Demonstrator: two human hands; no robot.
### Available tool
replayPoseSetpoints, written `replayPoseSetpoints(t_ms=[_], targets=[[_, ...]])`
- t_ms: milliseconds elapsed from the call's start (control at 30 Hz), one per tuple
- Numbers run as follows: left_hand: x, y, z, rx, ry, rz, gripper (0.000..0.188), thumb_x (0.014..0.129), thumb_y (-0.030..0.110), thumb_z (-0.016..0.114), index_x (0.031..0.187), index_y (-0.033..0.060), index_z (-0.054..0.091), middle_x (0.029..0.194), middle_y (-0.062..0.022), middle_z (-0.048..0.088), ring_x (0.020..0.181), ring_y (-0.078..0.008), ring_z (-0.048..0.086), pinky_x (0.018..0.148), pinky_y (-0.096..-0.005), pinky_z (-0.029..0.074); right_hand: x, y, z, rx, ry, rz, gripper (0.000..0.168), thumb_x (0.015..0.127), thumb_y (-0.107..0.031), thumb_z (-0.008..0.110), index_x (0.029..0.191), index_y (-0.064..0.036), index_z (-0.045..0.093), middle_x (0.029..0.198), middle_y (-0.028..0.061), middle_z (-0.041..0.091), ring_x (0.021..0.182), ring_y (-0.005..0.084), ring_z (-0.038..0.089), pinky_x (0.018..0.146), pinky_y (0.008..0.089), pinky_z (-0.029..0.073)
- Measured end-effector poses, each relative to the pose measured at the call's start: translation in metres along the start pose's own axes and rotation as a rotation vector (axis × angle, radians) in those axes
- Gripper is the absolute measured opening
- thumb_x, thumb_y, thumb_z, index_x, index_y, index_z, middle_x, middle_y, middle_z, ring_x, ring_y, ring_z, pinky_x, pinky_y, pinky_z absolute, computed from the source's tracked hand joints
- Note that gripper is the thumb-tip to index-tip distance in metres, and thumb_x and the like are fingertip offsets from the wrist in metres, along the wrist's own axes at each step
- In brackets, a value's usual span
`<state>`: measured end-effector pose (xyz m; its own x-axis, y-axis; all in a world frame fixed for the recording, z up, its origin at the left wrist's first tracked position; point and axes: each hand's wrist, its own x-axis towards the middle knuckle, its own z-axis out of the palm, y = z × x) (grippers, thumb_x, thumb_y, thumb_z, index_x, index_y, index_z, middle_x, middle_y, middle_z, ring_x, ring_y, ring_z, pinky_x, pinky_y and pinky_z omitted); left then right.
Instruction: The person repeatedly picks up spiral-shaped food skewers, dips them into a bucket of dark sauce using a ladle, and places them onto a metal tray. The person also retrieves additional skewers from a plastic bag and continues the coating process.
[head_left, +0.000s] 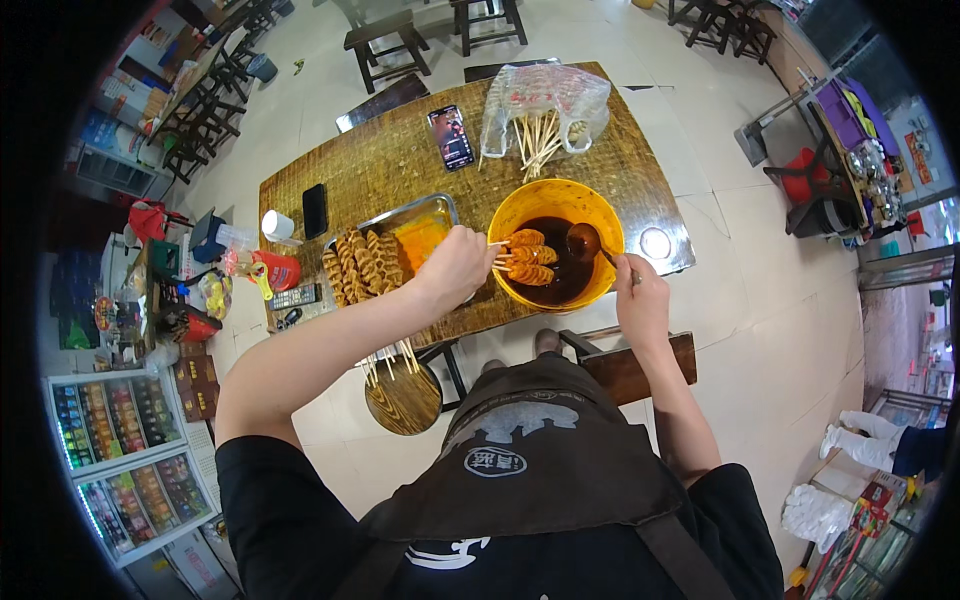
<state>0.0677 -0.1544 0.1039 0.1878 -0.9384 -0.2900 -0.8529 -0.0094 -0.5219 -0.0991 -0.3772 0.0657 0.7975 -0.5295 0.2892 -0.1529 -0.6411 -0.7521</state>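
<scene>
My left hand (459, 264) grips the stick ends of several skewers of spiral-cut food (531, 256), which hang over a yellow bucket (556, 193). Dark brown sauce (568, 281) fills the bottom of that bucket. In my right hand (643, 300) is the handle of a ladle (583, 242), its bowl inside the bucket above the sauce. Left of the bucket stands a metal tray (448, 205) with orange liquid at its right end. More brown spiral skewers (364, 259) lie across the tray's left part, their sticks pointing toward me past the table edge, partly hidden by my left forearm.
On the wooden table (360, 172) are a lit phone (451, 138), a dark phone (315, 211), a white cup (277, 224), a remote control (294, 297) and a plastic bag (547, 97) of wooden sticks. A round stool (405, 397) and a bench (652, 369) stand at the near side.
</scene>
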Motion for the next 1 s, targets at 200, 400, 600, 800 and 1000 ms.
replayPoseSetpoints(t_ms=[200,400,600,800,1000], targets=[[0.010,-0.006,0.004,-0.654,-0.280,-0.176,0.038,0.088,0.022,0.053,0.122,0.0040,0.052,0.085,-0.0147,0.062,0.068,-0.0265,0.063,0.057,-0.0384,0.049,0.006,0.025,0.032,-0.065,-0.017,-0.008,0.019,0.092,-0.016,0.056,0.093,0.002,0.061,0.089,0.0213,0.064,0.080,0.0391,0.061,0.069,0.0409,0.050],[0.041,-0.025,0.037,-1.931,-0.892,-0.725,0.026,0.092,0.032,0.057,0.086,0.0076,0.054,0.064,0.0007,0.050,0.044,-0.0080,0.036,0.040,-0.0244,0.032,0.014,0.034,0.036,-0.025,-0.047,0.121,0.019,0.092,-0.016,0.056,0.091,0.002,0.060,0.087,0.0222,0.062,0.079,0.0405,0.060,0.067,0.0431,0.048],[0.043,-0.018,0.041,-2.203,-1.090,-0.845,0.030,0.098,0.029,0.045,0.080,0.0062,0.050,0.055,0.0051,0.037,0.042,-0.0046,0.028,0.036,-0.0199,0.021,0.012,0.029,0.038,-0.026,-0.054,0.036,0.018,0.092,-0.015,0.056,0.091,0.002,0.060,0.087,0.0218,0.062,0.080,0.0400,0.060,0.067,0.0427,0.049],[0.057,-0.032,0.028,-1.490,-0.776,-0.580,0.031,0.095,0.020,0.042,0.082,-0.0048,0.054,0.059,-0.0074,0.048,0.043,-0.0176,0.037,0.038,-0.0306,0.033,0.011,0.029,0.031,0.013,-0.056,0.058,0.018,0.093,-0.015,0.056,0.093,0.003,0.061,0.087,0.0210,0.063,0.078,0.0392,0.060,0.067,0.0412,0.048],[0.068,-0.063,0.009,-0.567,-0.663,0.234,0.009,0.072,0.002,0.061,0.072,-0.0055,0.065,0.071,-0.0203,0.062,0.059,-0.0293,0.056,0.053,-0.0394,0.045,0.009,0.040,0.033,0.036,-0.064,0.154,0.023,0.096,-0.017,0.051,0.093,0.004,0.060,0.075,0.0198,0.062,0.065,0.0333,0.062,0.061,0.0380,0.049]])
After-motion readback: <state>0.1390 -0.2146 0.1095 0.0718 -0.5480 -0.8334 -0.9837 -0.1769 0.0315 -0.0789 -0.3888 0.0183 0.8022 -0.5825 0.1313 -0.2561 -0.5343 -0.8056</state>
